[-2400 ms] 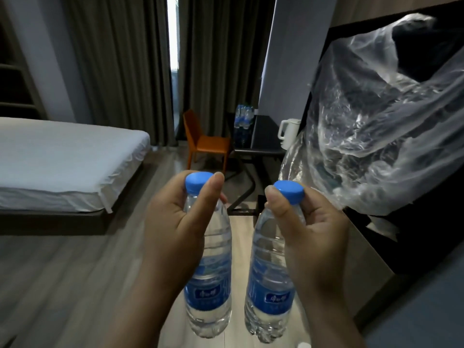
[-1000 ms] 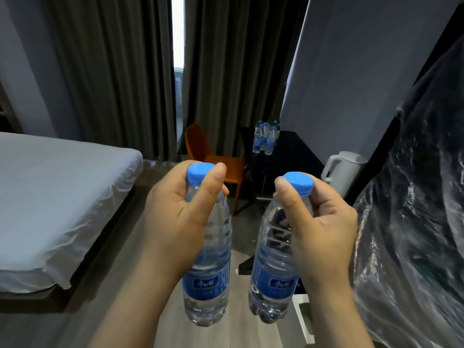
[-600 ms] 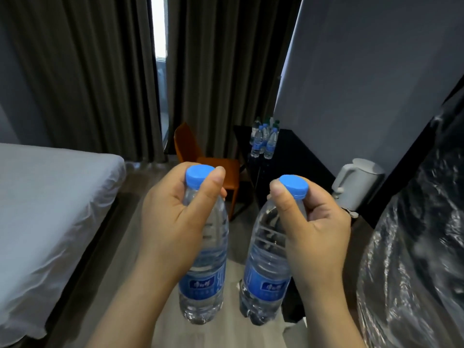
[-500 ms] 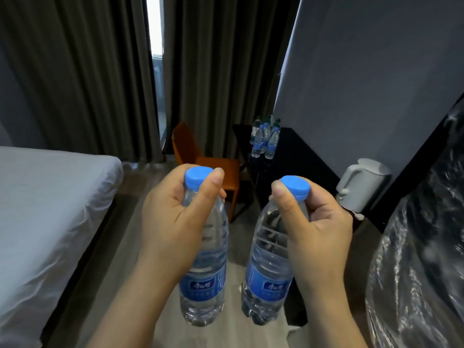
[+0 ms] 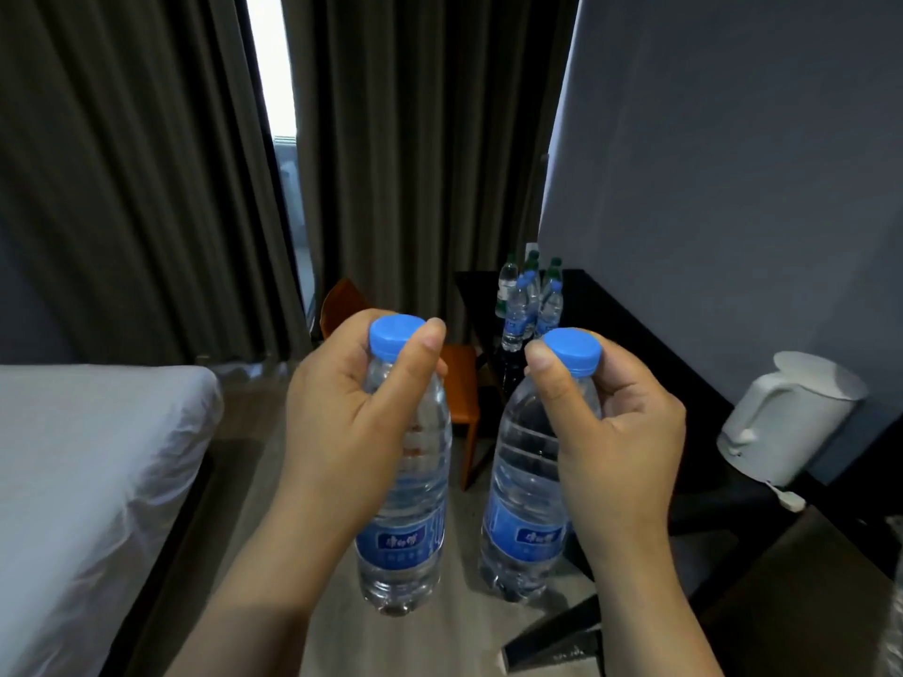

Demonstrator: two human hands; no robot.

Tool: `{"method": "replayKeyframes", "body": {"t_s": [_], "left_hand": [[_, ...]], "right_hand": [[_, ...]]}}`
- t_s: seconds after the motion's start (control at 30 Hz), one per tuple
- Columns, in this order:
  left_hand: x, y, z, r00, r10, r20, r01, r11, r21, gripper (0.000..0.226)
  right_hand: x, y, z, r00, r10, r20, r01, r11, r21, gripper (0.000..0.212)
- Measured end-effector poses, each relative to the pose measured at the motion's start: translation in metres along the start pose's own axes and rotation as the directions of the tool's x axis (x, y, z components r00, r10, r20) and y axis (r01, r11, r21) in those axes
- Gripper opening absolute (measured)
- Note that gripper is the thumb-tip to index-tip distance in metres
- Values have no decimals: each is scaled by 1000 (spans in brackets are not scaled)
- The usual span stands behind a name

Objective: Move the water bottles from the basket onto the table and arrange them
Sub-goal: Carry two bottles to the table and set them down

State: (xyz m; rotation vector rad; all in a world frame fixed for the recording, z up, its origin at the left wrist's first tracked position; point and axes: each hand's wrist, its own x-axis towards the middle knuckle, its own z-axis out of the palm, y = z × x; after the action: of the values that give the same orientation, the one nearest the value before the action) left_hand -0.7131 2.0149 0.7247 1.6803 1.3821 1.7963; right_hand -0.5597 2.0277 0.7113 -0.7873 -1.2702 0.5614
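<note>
My left hand grips the neck of a clear water bottle with a blue cap and blue label, held upright in the air. My right hand grips the neck of a second, matching bottle beside it. The two bottles hang side by side above the floor, a small gap between them. Ahead on the far end of a black table stands a cluster of several bottles, some blue-capped, some green-capped. No basket is in view.
A white electric kettle stands on the black table at the right. An orange chair sits by the table's far end before dark curtains. A white bed fills the left, with wooden floor between.
The view has closed in on the black table; the bottle cluster and kettle look nearer. The clear plastic bag at the right has slipped almost out of view. Both hands still hold their bottles.
</note>
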Motion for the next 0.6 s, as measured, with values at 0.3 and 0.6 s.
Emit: {"method": "replayKeyframes", "body": {"t_s": [0.3, 0.6], "left_hand": [[90, -73, 36, 994, -40, 101, 47, 996, -71, 34], [216, -152, 63, 974, 39, 224, 1, 984, -178, 31]], "right_hand": [[73, 70, 37, 1000, 4, 6, -3, 994, -105, 2], [160, 142, 100, 991, 16, -130, -40, 983, -180, 7]]}}
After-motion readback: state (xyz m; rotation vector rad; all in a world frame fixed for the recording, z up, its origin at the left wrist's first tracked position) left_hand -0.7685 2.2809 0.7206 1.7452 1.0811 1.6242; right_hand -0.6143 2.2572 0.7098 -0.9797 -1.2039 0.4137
